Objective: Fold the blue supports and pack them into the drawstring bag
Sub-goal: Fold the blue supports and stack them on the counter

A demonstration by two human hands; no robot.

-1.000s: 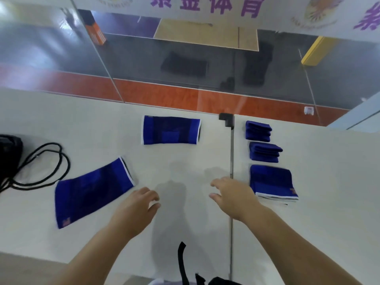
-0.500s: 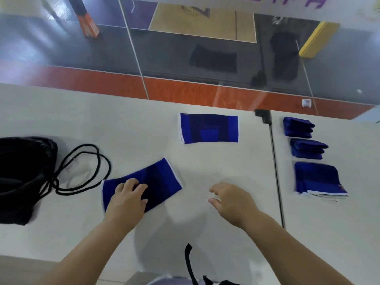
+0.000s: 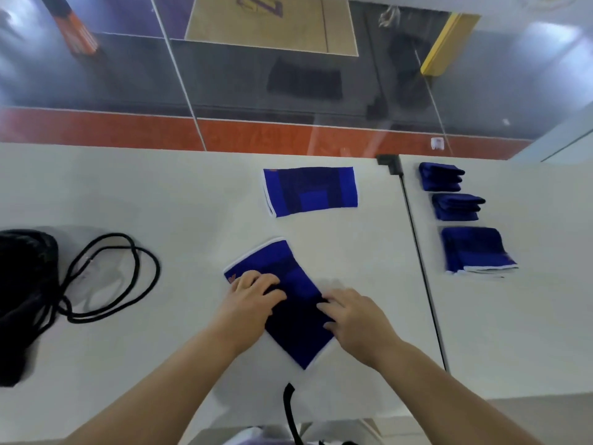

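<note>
1. Drawstring bag (image 3: 22,303): black, far left on the white table (image 3: 160,187), cord loops (image 3: 106,277) sprawled beside it; a passing hand could snag them.
2. Left hand (image 3: 253,293): fingers fairly straight, pressing the near support's left part.
3. Near support (image 3: 288,300): blue, flat, skewed, centre-near; folded askew, edges may mismatch.
4. Right hand (image 3: 356,316): fingers loosely bent on its right edge; whether they pinch it, cannot tell.
5. Far support (image 3: 309,191): unfolded.
6. 3 folded supports (image 3: 459,207): right; may spring open.

Both hands — left hand (image 3: 253,292), right hand (image 3: 351,313) — press flat on one unfolded blue support (image 3: 288,303) lying skewed on the white table (image 3: 160,187).
</note>
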